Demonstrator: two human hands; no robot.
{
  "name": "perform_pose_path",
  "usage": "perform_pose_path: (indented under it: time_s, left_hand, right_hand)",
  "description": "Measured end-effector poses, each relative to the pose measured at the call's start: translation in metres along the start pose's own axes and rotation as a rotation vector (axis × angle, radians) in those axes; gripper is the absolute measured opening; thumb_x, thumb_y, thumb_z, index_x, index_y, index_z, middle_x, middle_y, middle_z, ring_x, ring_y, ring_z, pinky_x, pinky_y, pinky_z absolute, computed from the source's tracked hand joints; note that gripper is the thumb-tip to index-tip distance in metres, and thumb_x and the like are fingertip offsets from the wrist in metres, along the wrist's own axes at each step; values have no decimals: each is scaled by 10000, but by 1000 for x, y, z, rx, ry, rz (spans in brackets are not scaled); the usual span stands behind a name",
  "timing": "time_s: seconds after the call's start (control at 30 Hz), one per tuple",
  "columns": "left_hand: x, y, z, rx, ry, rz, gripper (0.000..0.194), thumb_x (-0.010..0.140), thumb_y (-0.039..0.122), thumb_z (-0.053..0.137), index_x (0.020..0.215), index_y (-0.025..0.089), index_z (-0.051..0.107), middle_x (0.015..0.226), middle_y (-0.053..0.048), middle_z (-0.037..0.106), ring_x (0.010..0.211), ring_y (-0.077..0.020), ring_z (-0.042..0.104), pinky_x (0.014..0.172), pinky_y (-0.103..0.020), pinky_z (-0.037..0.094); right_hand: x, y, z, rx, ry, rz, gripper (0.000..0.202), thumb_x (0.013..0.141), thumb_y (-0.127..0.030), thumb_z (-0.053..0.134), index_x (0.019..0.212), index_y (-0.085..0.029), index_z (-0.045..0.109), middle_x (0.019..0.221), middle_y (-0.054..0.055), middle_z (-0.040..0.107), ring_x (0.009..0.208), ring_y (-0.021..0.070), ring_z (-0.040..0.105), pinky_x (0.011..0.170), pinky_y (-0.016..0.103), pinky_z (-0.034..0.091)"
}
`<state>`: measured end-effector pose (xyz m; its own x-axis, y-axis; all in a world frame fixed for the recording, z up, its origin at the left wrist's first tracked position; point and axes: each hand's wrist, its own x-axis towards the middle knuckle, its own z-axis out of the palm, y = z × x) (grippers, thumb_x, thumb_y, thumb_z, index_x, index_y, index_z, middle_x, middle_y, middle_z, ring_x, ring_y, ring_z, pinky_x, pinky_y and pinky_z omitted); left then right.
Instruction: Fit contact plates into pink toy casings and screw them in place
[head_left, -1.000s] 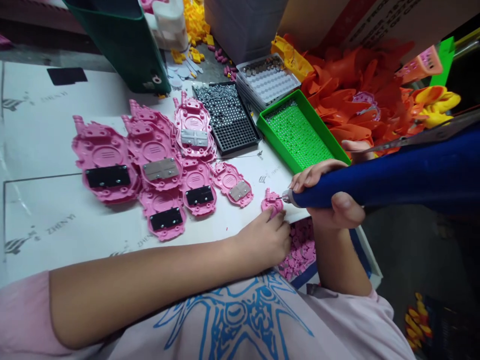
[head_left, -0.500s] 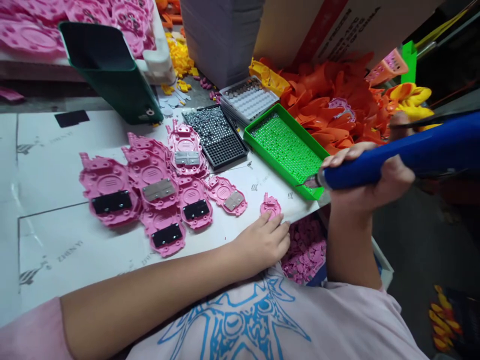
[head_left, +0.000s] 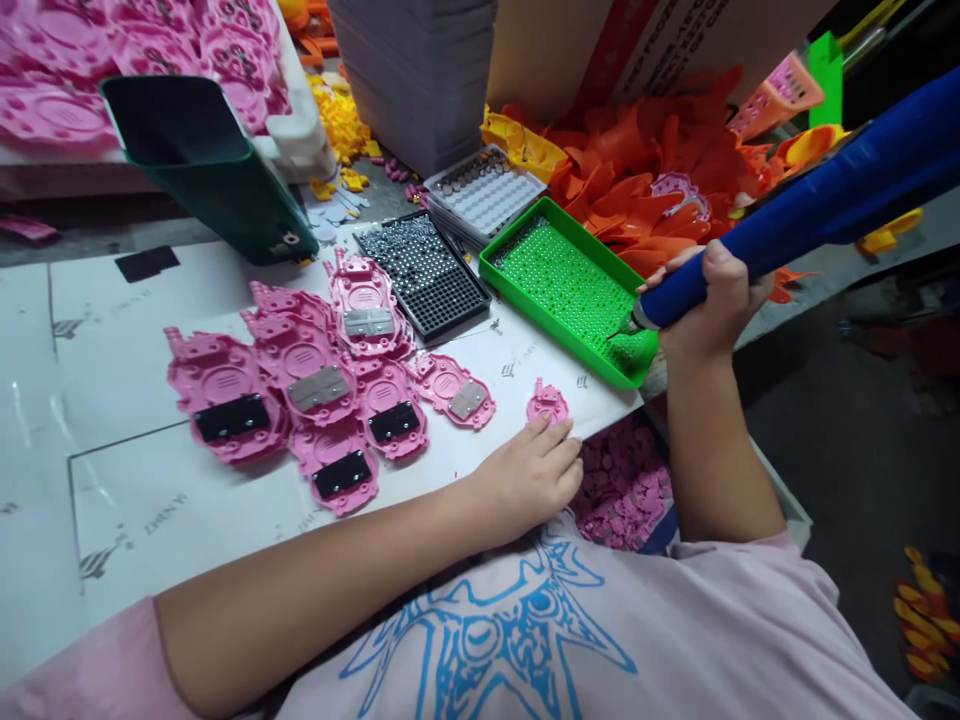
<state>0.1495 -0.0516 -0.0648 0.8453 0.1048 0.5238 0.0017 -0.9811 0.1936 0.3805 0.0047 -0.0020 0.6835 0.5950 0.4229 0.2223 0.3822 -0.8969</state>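
Observation:
My left hand [head_left: 534, 468] rests at the table's front edge, its fingers closed over the lower part of a pink plastic casing [head_left: 547, 402]; the thumb is hidden. In my right hand [head_left: 712, 295] is a blue electric screwdriver [head_left: 795, 215], gripped near its front end. Its bit points down into the near right end of a green tray [head_left: 559, 352] of small screws; I cannot tell whether a screw is on the bit. To the left lie several pink casings with black or grey plates screwed on, among them one with a black plate [head_left: 343, 475].
Behind the casings stand a black perforated screw tray [head_left: 450, 318], a pale tray [head_left: 491, 205] and a dark green bin [head_left: 202, 165]. Orange parts [head_left: 615, 190] are heaped at the back right. Below the table edge is a container of small pink parts [head_left: 626, 480].
The screwdriver in my right hand has moved left and tilted more steeply, its bit now lower inside the green tray. My left hand stays on the pink casing. The camera view has shifted slightly.

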Motion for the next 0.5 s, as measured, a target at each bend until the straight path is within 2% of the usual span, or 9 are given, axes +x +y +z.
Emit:
perform_pose_path:
  time_s: [0.17, 0.33, 0.43, 0.5]
  left_hand:
    - [-1, 0, -2, 23, 2, 7, 174, 888, 141, 500, 936, 105, 663, 1029, -117, 682, 1051, -294, 624, 915, -451, 501]
    - [0, 0, -6, 43, 4, -5, 173, 882, 160, 516, 954, 117, 666, 1067, -110, 676, 1077, -297, 608, 940, -461, 477]
    - [1, 1, -8, 82, 19, -46, 168, 878, 155, 520, 947, 120, 670, 1069, -110, 677, 1071, -304, 608, 940, -484, 461]
    - [1, 2, -9, 107, 13, -87, 170, 875, 156, 524, 955, 122, 669, 1072, -113, 674, 1073, -316, 601, 918, -496, 459]
  right_hand:
    - [0, -2, 0, -6, -34, 3, 354, 680, -415, 633, 995, -292, 528, 585, -68, 546, 466, 141, 531, 460, 329, 465]
    - [-1, -3, -4, -28, -86, 43, 397, 634, -480, 687, 979, -369, 525, 586, -57, 557, 511, 169, 516, 502, 382, 464]
    - [-2, -3, -3, -74, -77, 36, 396, 636, -521, 673, 976, -382, 524, 595, -52, 555, 525, 173, 509, 515, 393, 463]
    - [-3, -4, -1, -73, -67, 33, 338, 649, -492, 662, 933, -369, 529, 604, -54, 555, 527, 169, 513, 528, 394, 467]
